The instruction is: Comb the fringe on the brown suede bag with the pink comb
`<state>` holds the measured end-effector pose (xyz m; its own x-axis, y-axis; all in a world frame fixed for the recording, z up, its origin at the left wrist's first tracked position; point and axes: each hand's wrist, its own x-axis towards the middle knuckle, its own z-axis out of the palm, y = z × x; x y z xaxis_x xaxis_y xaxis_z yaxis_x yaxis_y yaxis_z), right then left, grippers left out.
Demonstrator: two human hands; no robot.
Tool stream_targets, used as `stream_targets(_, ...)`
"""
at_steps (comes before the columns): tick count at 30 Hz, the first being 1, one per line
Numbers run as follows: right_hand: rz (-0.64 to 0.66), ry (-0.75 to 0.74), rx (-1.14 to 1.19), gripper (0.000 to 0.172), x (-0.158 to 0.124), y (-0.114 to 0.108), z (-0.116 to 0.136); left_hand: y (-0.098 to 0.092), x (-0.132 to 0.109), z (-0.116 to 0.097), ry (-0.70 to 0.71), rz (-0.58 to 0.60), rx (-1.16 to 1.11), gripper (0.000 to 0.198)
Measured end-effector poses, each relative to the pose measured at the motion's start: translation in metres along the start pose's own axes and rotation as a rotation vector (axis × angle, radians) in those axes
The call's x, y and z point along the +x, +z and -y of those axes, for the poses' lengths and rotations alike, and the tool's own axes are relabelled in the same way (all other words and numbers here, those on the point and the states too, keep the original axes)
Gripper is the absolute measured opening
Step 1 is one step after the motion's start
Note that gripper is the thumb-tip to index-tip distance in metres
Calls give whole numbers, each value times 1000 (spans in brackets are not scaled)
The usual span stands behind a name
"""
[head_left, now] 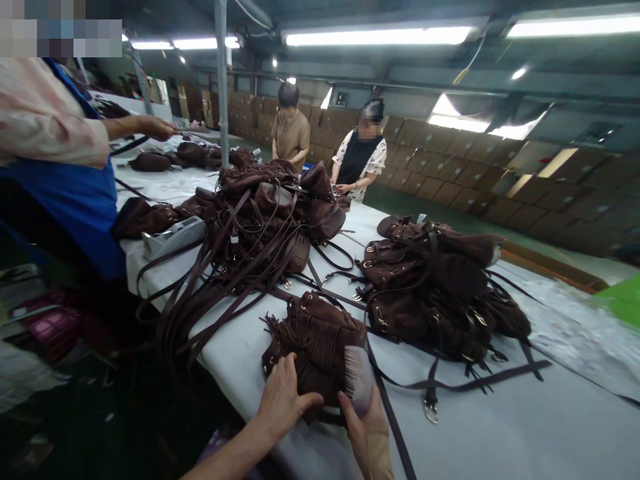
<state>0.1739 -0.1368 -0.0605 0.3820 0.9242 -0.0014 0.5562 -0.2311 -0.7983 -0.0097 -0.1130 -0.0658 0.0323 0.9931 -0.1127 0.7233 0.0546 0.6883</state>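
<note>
A dark brown fringed bag (320, 327) lies on the near edge of the white table, its fringe bunched across the front. My left hand (281, 393) grips the bag's near left side, fingers curled on the fringe and thumb stretched to the right. In my right hand (367, 423) is a pale, wide-toothed comb (359, 383), held against the bag's right side with its teeth pointing left onto the fringe. The comb's lower end is partly hidden by my fingers. A dark strap (395, 420) runs down beside my right hand.
Brown bags (435, 280) are stacked to the right, with straps and metal clasps spread around. A larger heap of bags (270, 213) stands behind, its straps hanging over the left edge. A grey metal box (173, 238) sits nearby. Co-workers stand left and behind; cartons (450, 160) line the back.
</note>
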Motion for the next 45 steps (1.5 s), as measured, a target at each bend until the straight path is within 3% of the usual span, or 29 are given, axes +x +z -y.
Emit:
stream_targets(3,18,12,6,72,-4,2,-1,10,-9,-5,-37,59,128,113)
stream_targets(5,22,9,4,74,-5,5,0,17,-14,-8,-39,66,242,116)
stream_targets(9,50,38,-25,79,-4,6,1,23,-18,-8,31,95,364,101)
stream_targets(14,101,10,-8,80,-1,1,-3,19,-20,1,154,198,340,87)
stream_targets(20,125,-56,40,75,5,-7,-5,18,-19,18,203,227,178,63)
stream_targets(26,77,6,84,65,7,-42,5,17,-13,36,209,216,-144,41)
stream_targets(28,82,15,76,66,5,-50,7,23,-15,40,202,161,-169,35)
stream_targets(31,155,4,118,70,-1,-48,11,31,-21,40,235,36,-125,32)
stream_targets(34,279,-45,132,63,-7,-36,15,23,-26,36,332,-1,-57,30)
stream_targets(36,323,-69,132,58,-6,-31,21,11,-27,34,381,11,-29,28)
stream_targets(40,242,-57,156,62,8,-37,40,-5,-27,37,405,88,-47,31)
stream_targets(43,188,-99,111,59,12,-43,59,-1,-29,41,390,168,-27,34)
stream_targets(45,224,-191,53,50,6,-38,72,6,-32,42,387,191,26,39)
